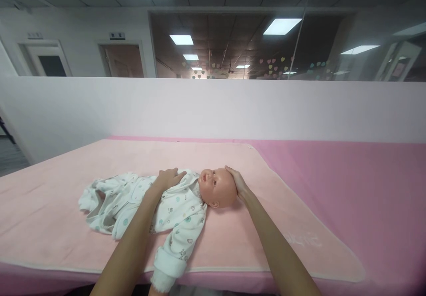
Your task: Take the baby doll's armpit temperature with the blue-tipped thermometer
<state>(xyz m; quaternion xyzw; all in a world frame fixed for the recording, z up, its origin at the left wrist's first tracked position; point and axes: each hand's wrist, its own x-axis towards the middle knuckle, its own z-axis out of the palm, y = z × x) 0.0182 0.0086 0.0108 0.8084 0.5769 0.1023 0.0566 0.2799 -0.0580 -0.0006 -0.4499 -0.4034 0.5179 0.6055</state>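
A baby doll (pixel 218 187) lies on its back on a peach mat, its head to the right and its mouth open. It wears a white printed onesie (pixel 179 205), whose leg part spreads loose and crumpled to the left. My left hand (pixel 169 179) rests on the doll's torso, with fingers stretched over the cloth. Round the crown of the doll's head, my right hand (pixel 238 183) is cupped; some of its fingers are hidden behind the head. One sleeve (pixel 176 254) reaches towards me, its cuff at the table's front edge. The doll's far arm is hidden.
The peach mat (pixel 66 242) covers much of a pink padded surface (pixel 333 176). A low white wall (pixel 213 109) runs along the back. Beyond it stand a window (pixel 233 47) with heart stickers and two doors to the left. Grey floor (pixel 11 156) shows at the far left.
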